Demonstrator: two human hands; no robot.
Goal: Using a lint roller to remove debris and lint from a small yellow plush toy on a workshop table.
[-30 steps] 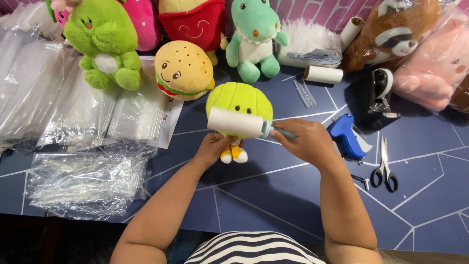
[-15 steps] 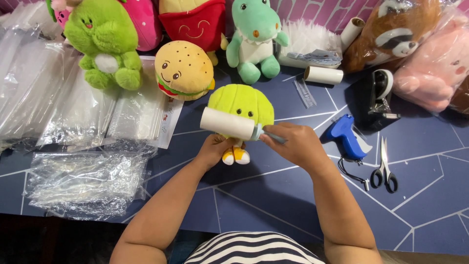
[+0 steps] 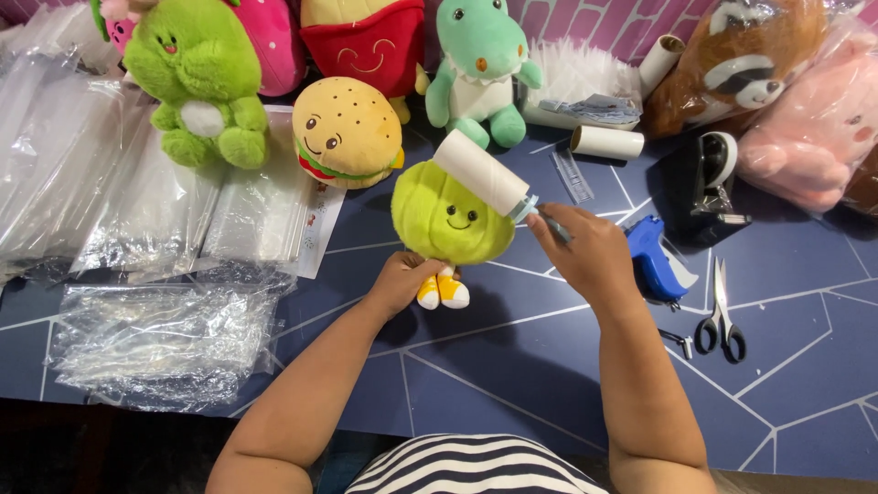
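While left hand (image 3: 400, 282) grips round green plush (image 3: 451, 220) | right hand (image 3: 590, 252) grips white lint roller (image 3: 482, 173)

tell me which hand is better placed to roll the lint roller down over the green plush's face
Right. The right hand already grips the lint roller by its handle, with the roll resting at the top of the round green plush. The left hand is busy holding the plush from below, near its yellow feet.

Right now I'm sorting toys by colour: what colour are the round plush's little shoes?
Yellow and white shoes, seen in the head view.
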